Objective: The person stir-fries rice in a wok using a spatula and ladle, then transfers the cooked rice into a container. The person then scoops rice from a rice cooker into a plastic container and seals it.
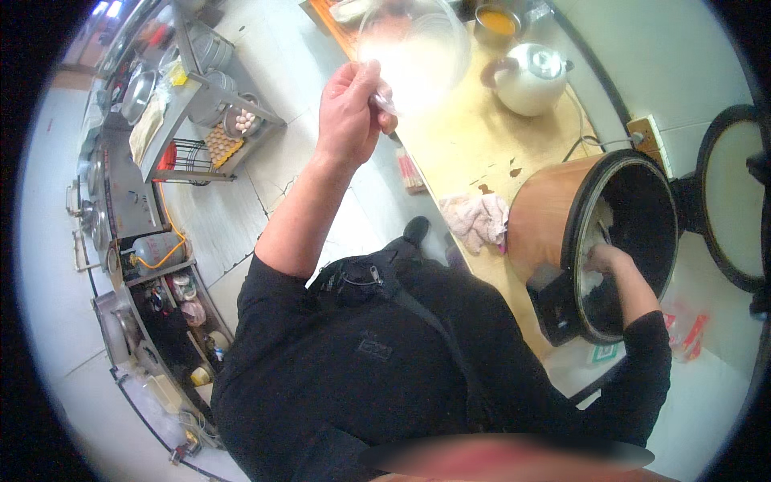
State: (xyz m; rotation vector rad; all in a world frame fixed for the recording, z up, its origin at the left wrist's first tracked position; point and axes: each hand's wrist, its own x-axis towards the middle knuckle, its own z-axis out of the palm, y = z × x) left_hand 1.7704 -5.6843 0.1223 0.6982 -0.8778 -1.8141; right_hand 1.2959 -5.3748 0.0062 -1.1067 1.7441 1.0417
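Note:
My left hand (351, 112) is raised over the near left edge of the yellowish table, its fingers closed on a crumpled bit of clear plastic (385, 100). Just beyond it is a see-through round shape (450, 52), partly lost in glare; whether it joins the plastic I cannot tell. My right hand (608, 260) reaches inside a large wood-coloured rice cooker (554, 197) with a black rim. Its fingers look closed and are partly hidden. White rice-like food (590, 281) lies by them, and a thin pale shape (602, 223) sticks up above the hand.
The cooker's lid (731, 197) hangs open at the right. A crumpled cloth (476, 221) lies against the cooker. Farther along the table (450, 153) stand a white kettle (530, 80) and a metal pot of orange liquid (496, 24). A metal shelf (173, 136) with eggs stands left.

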